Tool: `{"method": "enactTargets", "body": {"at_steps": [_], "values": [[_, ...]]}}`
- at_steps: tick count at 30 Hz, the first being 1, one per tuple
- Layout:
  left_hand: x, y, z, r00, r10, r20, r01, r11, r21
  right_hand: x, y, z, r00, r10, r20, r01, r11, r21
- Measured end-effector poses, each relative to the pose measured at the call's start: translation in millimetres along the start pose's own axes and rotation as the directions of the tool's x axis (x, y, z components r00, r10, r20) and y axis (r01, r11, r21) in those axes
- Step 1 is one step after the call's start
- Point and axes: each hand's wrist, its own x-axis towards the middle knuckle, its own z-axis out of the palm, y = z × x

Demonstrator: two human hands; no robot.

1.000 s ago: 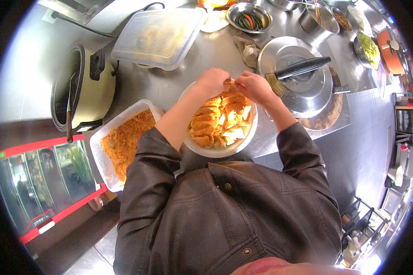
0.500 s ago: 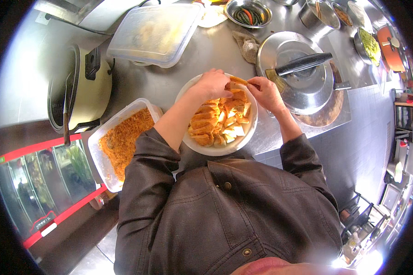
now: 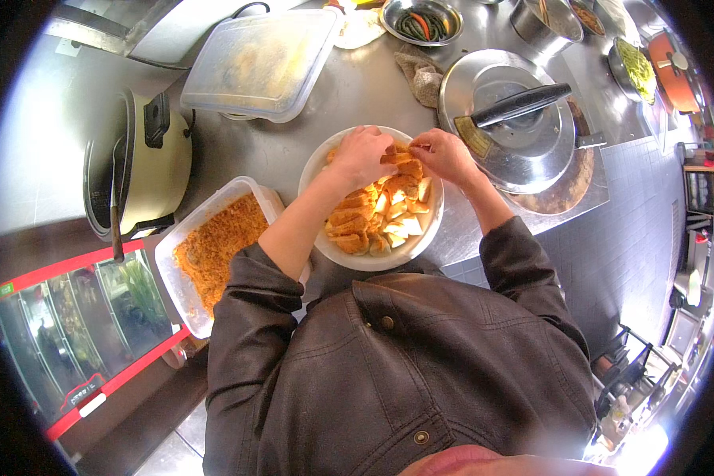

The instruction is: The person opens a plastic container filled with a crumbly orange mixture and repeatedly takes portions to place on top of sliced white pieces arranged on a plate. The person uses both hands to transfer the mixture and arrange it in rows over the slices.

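Over the white bowl (image 3: 319,163), both hands' fingers (image 3: 417,145) pinch one orange piece (image 3: 395,157), its long axis left-right.

a lidded clear tub (image 3: 262,63), cream rice cooker (image 3: 139,163) and steel pan lid (image 3: 520,119).

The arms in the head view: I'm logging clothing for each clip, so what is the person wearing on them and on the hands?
Both arms wear dark brown leather-look jacket sleeves, pushed up over the forearms. The left hand and right hand are bare: no gloves, rings or watch visible.
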Motion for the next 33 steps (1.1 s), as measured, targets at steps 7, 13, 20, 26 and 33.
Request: {"method": "enactTargets", "body": {"at_steps": [7,13,20,26,33], "values": [[-1.7,0.8,-2.2,1.0,0.007,0.017,-0.008,1.0,0.009,12.1,-12.8,-6.5,0.983,0.091,0.159,-0.074,0.991,-0.113],[-0.5,-2.7,0.3,1.0,0.004,0.026,-0.005,1.0,0.005,5.9,-2.8,-6.2,0.992,-0.036,0.124,0.039,0.999,-0.023],[4.7,-13.7,-2.8,0.992,-0.005,0.127,0.038,0.964,-0.265,-2.1,14.1,-2.5,0.991,-0.106,0.078,0.095,0.986,0.136],[3.9,-15.0,-3.9,0.998,-0.048,0.038,0.058,0.921,-0.386,-1.6,7.2,-1.9,0.996,-0.036,0.086,0.025,0.992,0.125],[8.5,-16.2,4.0,0.996,-0.07,-0.049,0.067,0.996,-0.059,-2.9,-5.1,9.9,0.997,0.033,-0.065,-0.029,0.997,0.067]]}}
